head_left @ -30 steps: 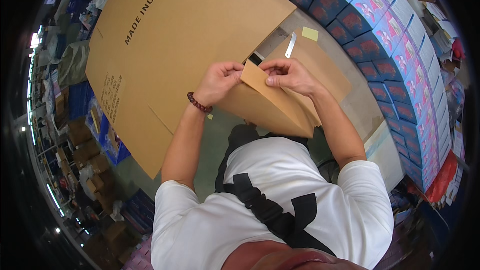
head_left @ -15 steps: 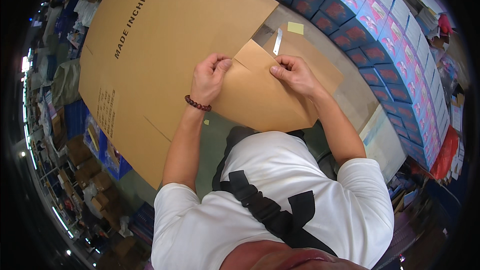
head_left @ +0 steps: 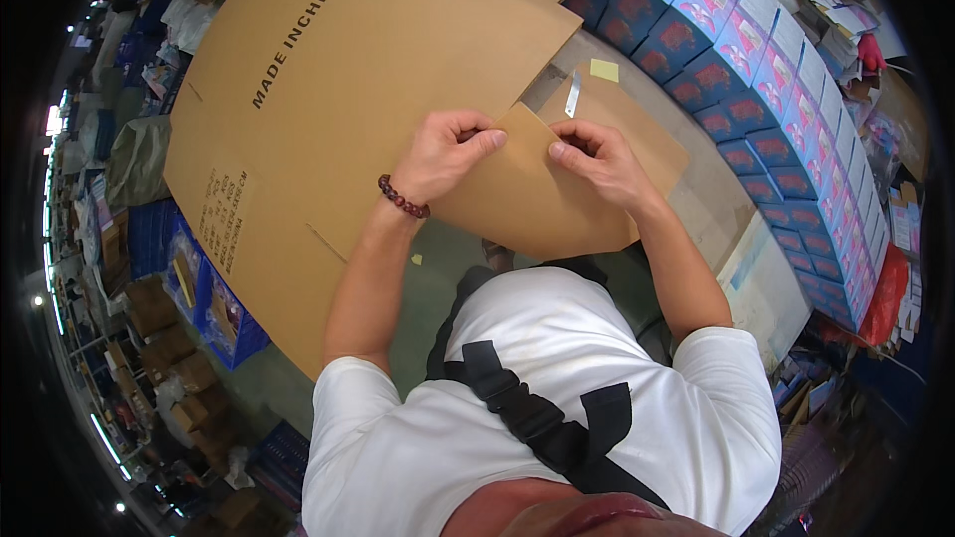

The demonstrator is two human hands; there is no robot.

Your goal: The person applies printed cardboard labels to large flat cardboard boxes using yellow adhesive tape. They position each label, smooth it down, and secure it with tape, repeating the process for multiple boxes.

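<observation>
A brown cardboard piece (head_left: 537, 194) is held up in front of my body, its pointed corner directed away from me. My left hand (head_left: 443, 154), with a beaded bracelet at the wrist, pinches its left edge near that corner between thumb and fingers. On the right edge, my right hand (head_left: 605, 161) pinches it the same way, thumb on top. Left of the piece and beyond it spreads a large flat cardboard carton (head_left: 378, 60) with dark printing. Whether the held piece is joined to this carton I cannot tell.
Past my right hand, a narrow silvery strip (head_left: 573, 94) and a yellow paper square (head_left: 604, 70) lie near a cardboard sheet (head_left: 647, 134). Blue-and-pink boxes (head_left: 741, 60) are stacked along the right. A blue crate (head_left: 224, 313) stands at the left below the carton.
My left hand has shifted right, toward the corner, so the two hands are closer together. The slit seen in the piece earlier no longer shows. The whole view has shifted slightly.
</observation>
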